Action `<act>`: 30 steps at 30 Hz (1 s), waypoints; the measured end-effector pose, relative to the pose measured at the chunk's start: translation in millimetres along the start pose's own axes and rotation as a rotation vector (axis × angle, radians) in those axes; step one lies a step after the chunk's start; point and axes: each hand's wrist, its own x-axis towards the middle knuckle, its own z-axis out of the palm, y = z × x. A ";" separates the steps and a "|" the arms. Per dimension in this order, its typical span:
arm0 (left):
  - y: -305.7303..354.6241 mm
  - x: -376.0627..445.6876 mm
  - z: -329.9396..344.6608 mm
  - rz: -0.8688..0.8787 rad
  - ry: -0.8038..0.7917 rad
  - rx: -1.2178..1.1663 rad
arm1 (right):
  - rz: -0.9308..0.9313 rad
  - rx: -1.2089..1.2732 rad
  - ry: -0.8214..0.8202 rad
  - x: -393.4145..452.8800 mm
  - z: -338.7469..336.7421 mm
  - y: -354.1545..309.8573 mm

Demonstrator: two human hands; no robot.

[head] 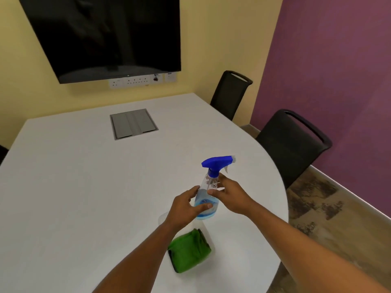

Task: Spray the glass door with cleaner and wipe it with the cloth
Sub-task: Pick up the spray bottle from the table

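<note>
From the head view: both hands were on the spray bottle (208, 193), upright near the desk's (84, 176) right edge. The left hand (186, 206) curled round its lower body, thumb across the blue liquid; the right hand (229, 194) gripped the clear shoulder just under the blue trigger head, whose nozzle pointed to 3 o'clock. The folded green cloth (189, 250) lay on the desk at 6 o'clock from the bottle, near but apart. A grey cable hatch (133, 123) sat at 11 o'clock, two black chairs (292, 142) at 2 o'clock, a dark screen (105, 34) on the wall at 12.
</note>
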 end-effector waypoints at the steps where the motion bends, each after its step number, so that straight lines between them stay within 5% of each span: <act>1: 10.2 2.2 7.5 0.029 -0.018 -0.004 | 0.002 -0.008 0.021 -5.1 -11.6 -1.7; 14: 142.8 32.3 152.1 0.370 -0.203 0.086 | 0.067 -0.055 0.400 -100.3 -171.0 36.2; 30: 292.0 47.4 404.2 0.555 -0.056 0.059 | 0.049 0.068 0.914 -231.7 -392.8 122.2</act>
